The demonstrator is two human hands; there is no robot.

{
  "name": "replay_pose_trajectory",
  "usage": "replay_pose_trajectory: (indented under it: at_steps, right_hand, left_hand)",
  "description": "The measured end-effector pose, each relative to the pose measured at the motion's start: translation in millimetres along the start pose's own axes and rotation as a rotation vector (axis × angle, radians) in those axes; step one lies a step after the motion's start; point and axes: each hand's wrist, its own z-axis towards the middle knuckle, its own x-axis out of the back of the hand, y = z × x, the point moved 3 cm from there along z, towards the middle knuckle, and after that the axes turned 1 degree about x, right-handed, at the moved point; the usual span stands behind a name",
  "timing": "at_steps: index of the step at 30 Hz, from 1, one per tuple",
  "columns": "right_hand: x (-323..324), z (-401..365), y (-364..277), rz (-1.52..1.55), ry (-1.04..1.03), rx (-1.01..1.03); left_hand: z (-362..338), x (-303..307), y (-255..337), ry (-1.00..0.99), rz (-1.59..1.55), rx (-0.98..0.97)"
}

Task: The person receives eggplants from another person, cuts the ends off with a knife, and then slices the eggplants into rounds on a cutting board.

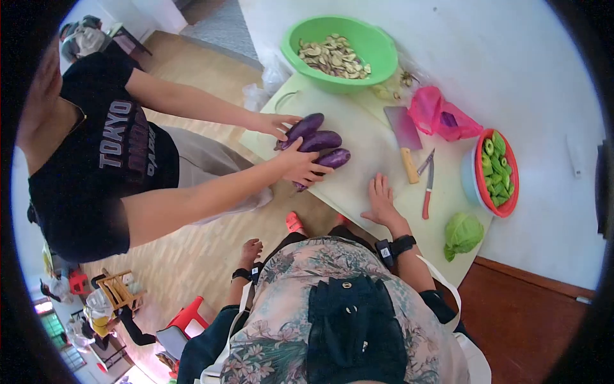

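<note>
My right hand [382, 202] lies flat on the edge of the pale cutting board [358, 163], fingers spread, nothing in it. Down at my side, off the table, my left hand [251, 250] hangs with its fingers partly spread and holds nothing. A person at the left rests both hands on several purple eggplants [321, 141] on the board. Right of my right hand lie a cleaver [403, 128] with a wooden handle and a small knife [427, 195] with a red handle. A green cabbage [463, 234] sits near the table's right end.
A green basin [384, 56] of sliced eggplant stands at the back. To the right are a pink plastic bag [427, 105] and a red basin [513, 173] of green peppers against the wall. A red stool [188, 313] and other people are behind at lower left.
</note>
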Motion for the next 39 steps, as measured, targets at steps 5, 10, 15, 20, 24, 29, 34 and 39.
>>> replay_pose_trajectory:
  at_steps: [5,10,15,20,24,29,34,39]
  right_hand:
    - [-1,0,0,-0.014,0.014,0.036]
    - [2,1,-4,-0.033,-0.011,0.012]
    - [2,-1,-1,-0.022,-0.003,0.014]
    - [6,3,-4,-0.059,-0.011,-0.005]
    - [7,-1,1,0.009,0.008,-0.002]
    - [15,-5,-6,0.056,-0.019,-0.06]
    - [12,-5,-4,0.046,0.01,-0.033]
    - [19,-6,-8,0.046,0.006,-0.027]
  left_hand:
    - [14,7,-13,-0.025,0.041,-0.003]
    - [0,4,22,-0.018,0.077,-0.138]
    - [4,-3,65,0.051,0.362,-0.364]
    - [-31,-23,145,0.041,0.554,-0.589]
    - [-42,-35,183,0.083,0.46,-0.841]
    - [-61,-56,233,0.151,0.408,-0.995]
    - [-77,-85,276,0.178,0.458,-1.259]
    - [-75,-114,301,0.288,0.605,-1.332]
